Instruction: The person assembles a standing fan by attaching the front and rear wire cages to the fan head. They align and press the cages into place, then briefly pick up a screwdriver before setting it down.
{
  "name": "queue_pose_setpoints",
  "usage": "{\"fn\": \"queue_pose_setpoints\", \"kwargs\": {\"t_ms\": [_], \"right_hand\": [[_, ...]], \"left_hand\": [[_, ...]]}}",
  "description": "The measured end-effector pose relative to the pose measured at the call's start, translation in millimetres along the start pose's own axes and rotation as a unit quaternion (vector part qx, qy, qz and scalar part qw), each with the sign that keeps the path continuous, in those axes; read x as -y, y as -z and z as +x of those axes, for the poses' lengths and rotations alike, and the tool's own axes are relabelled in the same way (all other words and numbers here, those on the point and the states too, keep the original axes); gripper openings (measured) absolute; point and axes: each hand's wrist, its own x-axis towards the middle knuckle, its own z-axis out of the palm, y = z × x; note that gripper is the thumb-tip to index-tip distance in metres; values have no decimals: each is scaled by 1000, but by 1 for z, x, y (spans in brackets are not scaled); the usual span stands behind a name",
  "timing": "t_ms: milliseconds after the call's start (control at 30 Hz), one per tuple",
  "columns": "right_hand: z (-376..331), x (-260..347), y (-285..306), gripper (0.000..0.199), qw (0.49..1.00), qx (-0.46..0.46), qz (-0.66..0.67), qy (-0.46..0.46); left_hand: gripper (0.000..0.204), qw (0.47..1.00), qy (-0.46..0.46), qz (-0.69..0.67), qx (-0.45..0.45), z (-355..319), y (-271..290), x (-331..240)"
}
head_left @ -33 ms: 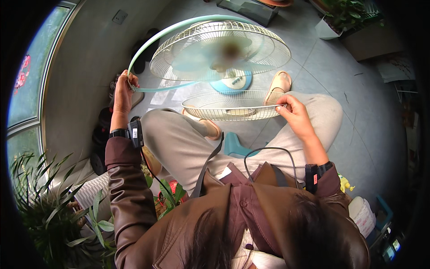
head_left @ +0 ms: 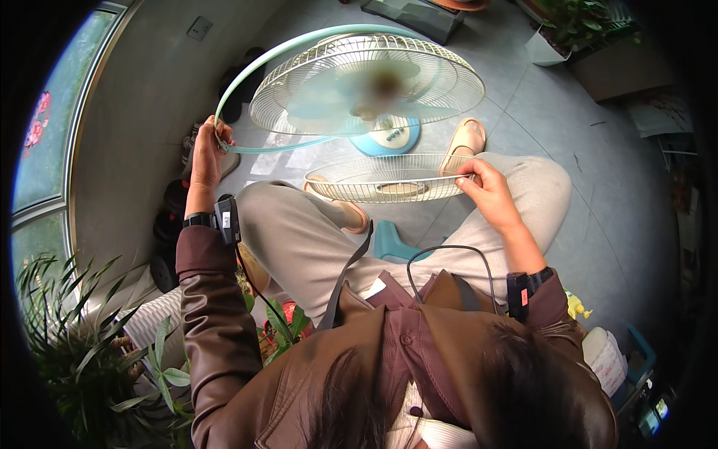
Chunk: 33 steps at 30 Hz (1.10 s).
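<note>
My left hand [head_left: 206, 157] is closed on a pale green fan ring [head_left: 256, 69], a thin loop that curves over and around the far side of the fan. A standing fan with a wire cage [head_left: 275, 88] faces me. Translucent green blades [head_left: 321, 99] sit inside it, with a dark blurred patch over part of them. Its round blue and white base [head_left: 364, 144] shows below. My right hand [head_left: 490, 194] pinches the right rim of a detached wire fan grille [head_left: 340, 179], held nearly level above my legs, apart from the cage.
Sandalled feet [head_left: 469, 137] rest on the grey tiled floor [head_left: 523, 97] beside the base. Something teal [head_left: 390, 241] shows between my legs. Leafy plants [head_left: 67, 344] stand at the lower left, and a white planter [head_left: 544, 51] at the far right. A black cable [head_left: 449, 247] loops across my lap.
The grille and my right hand have dipped and tilted very slightly. My left hand and the ring are almost unmoved.
</note>
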Motion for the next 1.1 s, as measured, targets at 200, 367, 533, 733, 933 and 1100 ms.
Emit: {"fn": "queue_pose_setpoints", "kwargs": {"t_ms": [200,367,533,733,933,1100], "right_hand": [[6,2,-4,15,998,29,-59,18],[2,24,2,18,980,43,-190,26],[11,37,14,23,961,75,-252,80],[67,33,88,26,958,-98,-233,-137],[139,3,110,55,988,-85,-109,-75],[171,-14,103,64,990,20,-49,-130]], "left_hand": [[31,996,73,40,8,15,-16,17],[28,999,23,29,11,20,-18,20],[31,998,-5,-44,36,28,-26,32],[30,996,-26,-61,52,25,-26,37],[29,995,-39,-73,61,31,-30,32],[29,992,-40,-94,68,33,-33,26]]}}
